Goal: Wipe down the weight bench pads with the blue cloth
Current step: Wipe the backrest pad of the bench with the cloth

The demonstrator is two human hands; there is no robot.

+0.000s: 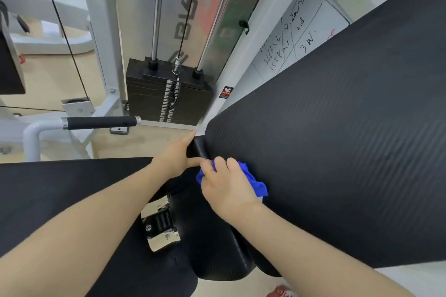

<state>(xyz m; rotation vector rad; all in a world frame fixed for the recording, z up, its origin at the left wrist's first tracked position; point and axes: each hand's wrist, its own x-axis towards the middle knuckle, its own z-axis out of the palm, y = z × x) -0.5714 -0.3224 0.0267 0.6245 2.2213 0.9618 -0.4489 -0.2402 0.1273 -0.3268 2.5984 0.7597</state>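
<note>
A large black ribbed back pad (337,142) rises across the right side. A second black pad (60,190), the seat, lies at lower left under my forearms. My right hand (229,185) holds the bunched blue cloth (255,182) against the lower left edge of the back pad. My left hand (177,157) grips the pad's near corner (199,148), thumb on the front face, fingers behind it. A chrome and black hinge (160,224) shows in the gap between the pads.
A black weight stack (166,96) with chrome guide rods and a cable stands behind the bench. A padded handle (101,122) on a white frame juts out at left. A whiteboard (296,34) with writing hangs on the wall beyond. The floor is beige.
</note>
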